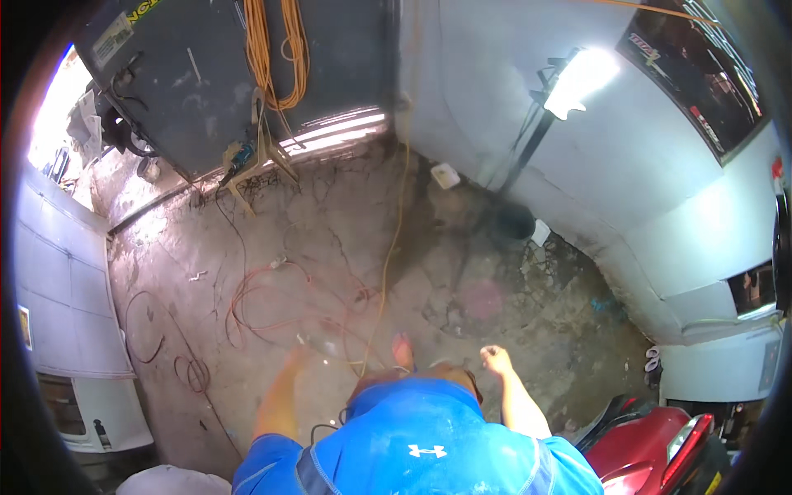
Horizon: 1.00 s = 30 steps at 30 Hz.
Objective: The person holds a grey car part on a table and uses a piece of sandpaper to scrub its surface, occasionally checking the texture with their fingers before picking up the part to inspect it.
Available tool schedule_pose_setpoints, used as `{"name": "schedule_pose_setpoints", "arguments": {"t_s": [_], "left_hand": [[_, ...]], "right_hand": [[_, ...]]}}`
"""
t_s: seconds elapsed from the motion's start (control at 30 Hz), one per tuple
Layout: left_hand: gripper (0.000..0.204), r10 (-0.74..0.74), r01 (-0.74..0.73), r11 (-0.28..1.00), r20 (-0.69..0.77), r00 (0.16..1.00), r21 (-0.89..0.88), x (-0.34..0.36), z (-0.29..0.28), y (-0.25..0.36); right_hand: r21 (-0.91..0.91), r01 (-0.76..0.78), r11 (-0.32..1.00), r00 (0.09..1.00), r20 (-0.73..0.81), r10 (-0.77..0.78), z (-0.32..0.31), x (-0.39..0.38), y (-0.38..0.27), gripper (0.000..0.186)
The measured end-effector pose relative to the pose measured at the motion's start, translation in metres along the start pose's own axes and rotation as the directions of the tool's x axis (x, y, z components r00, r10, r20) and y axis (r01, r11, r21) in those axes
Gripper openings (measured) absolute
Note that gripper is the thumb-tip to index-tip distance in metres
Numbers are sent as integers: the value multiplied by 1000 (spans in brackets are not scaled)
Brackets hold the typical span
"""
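Observation:
My left hand (300, 356) hangs out to the left of my body, above the floor where the red hose lies. It is smeared by motion, so its fingers and anything in them cannot be made out. To the right of my body is my right hand (495, 360), its fingers curled in, with nothing visible in them. Loops of the red hose (239, 305) spread over the concrete beyond my left hand. Between my hands, a yellow cord (384, 280) runs along the floor to the far wall. My foot (403, 351) shows ahead of my body.
A bright work light (582, 78) stands on a pole at the right wall, near a dark bucket (513, 221). A light-coloured chair-like frame (262, 157) holds a blue power tool (239, 155). Orange cord (276, 58) hangs above. A red motorcycle (648, 445) is at lower right.

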<state>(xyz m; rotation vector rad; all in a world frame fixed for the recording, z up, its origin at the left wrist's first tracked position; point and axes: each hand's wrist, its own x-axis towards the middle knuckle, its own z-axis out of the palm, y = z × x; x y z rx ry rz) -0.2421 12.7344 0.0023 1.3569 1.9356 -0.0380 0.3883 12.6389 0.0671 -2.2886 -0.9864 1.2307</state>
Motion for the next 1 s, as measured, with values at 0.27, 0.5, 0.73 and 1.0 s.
{"name": "schedule_pose_setpoints", "arguments": {"t_s": [0.27, 0.5, 0.73, 1.0], "left_hand": [[55, 139, -140, 977, -18, 990, -159, 113, -111, 173], [57, -18, 23, 999, 90, 996, -47, 182, -113, 202], [72, 231, -225, 971, 83, 969, -80, 270, -168, 320], [42, 695, -794, 599, -559, 452, 103, 390, -413, 622]], "right_hand": [[139, 63, 988, 997, -63, -55, -34, 122, -131, 38], [28, 457, 889, 890, -5, -457, -35, 271, -310, 32], [178, 738, 651, 675, -216, -706, -71, 341, -604, 30], [378, 924, -53, 227, -658, -718, -215, 366, -891, 29]]}}
